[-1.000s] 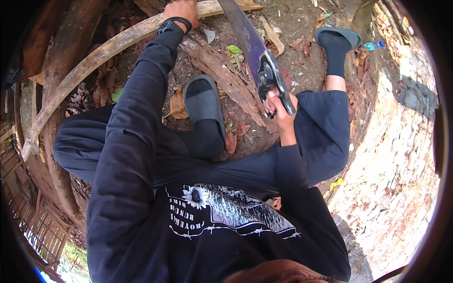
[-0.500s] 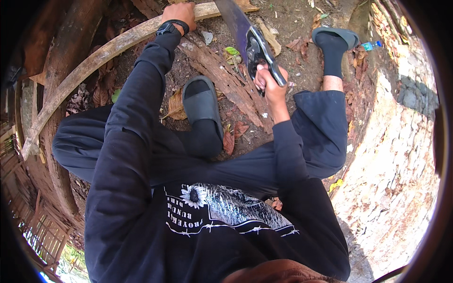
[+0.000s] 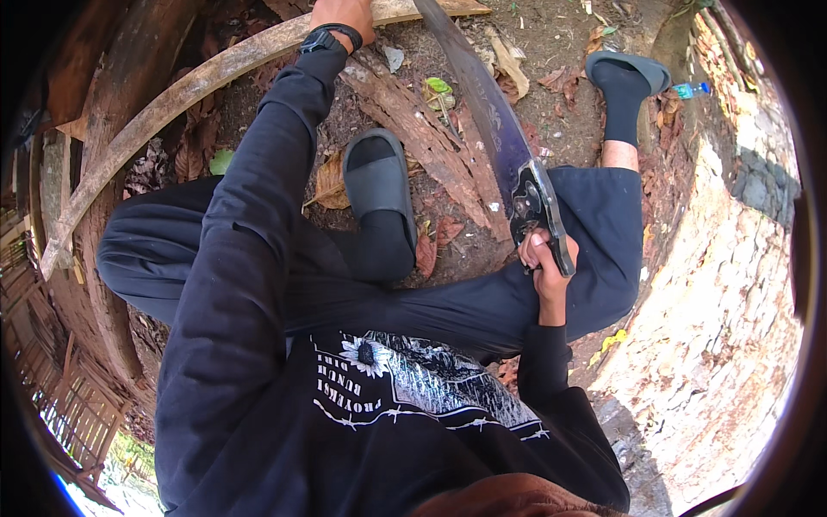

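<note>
My right hand point(image 3: 546, 258) is wrapped around the black handle of a handsaw point(image 3: 495, 116). The saw's long dark blade slants up and left, crossing the long wooden plank point(image 3: 198, 84) near its right end; the blade's tip runs out of the picture at the top. My left hand point(image 3: 345, 19), with a dark band and watch at the wrist, is closed over the plank to the left of the blade. Its fingers are partly cut off by the upper edge.
A weathered piece of rough wood point(image 3: 422, 129) lies on the ground between my sandalled feet. Dry leaves point(image 3: 329, 185) are scattered about. A thick log point(image 3: 129, 112) stands at the left, a small plastic bottle point(image 3: 691, 90) lies beyond my right foot, and slatted bamboo point(image 3: 73, 414) is at lower left.
My right hand has drawn the saw back toward my body and to the right, so more of the blade shows. My left hand stays on the plank; the view has shifted slightly.
</note>
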`<move>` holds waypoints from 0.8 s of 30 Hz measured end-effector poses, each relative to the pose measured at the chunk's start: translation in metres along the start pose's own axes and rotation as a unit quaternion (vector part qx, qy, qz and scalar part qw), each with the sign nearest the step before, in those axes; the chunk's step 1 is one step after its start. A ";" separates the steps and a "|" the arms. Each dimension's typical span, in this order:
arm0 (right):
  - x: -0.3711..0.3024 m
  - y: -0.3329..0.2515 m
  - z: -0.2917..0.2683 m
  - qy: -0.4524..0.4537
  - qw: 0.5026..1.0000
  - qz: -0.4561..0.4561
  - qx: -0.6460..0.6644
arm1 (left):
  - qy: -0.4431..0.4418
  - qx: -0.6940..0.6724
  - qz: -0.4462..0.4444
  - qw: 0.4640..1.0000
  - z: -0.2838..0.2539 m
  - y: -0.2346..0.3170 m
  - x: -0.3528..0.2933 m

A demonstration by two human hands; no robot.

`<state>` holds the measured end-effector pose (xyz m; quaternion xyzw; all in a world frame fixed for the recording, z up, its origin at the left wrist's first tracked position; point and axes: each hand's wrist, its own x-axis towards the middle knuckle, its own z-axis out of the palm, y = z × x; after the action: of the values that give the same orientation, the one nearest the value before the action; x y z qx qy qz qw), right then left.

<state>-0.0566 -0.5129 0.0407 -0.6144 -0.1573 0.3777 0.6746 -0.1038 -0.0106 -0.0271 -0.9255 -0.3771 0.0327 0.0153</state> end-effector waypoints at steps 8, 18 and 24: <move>0.119 0.039 0.058 -0.030 0.999 -0.033 0.020 | 0.042 0.031 0.038 0.998 0.022 -0.010 -0.001; 0.131 0.029 0.060 -0.034 0.998 -0.033 -0.044 | 0.032 0.038 0.036 0.998 0.021 -0.012 0.003; 0.013 -0.003 -0.010 -0.011 1.000 0.011 -0.027 | 0.033 0.039 0.036 0.998 0.020 -0.010 0.002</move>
<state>-0.0408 -0.5108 0.0380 -0.6296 -0.1681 0.3879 0.6518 -0.1109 -0.0020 -0.0463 -0.9379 -0.3409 0.0171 0.0624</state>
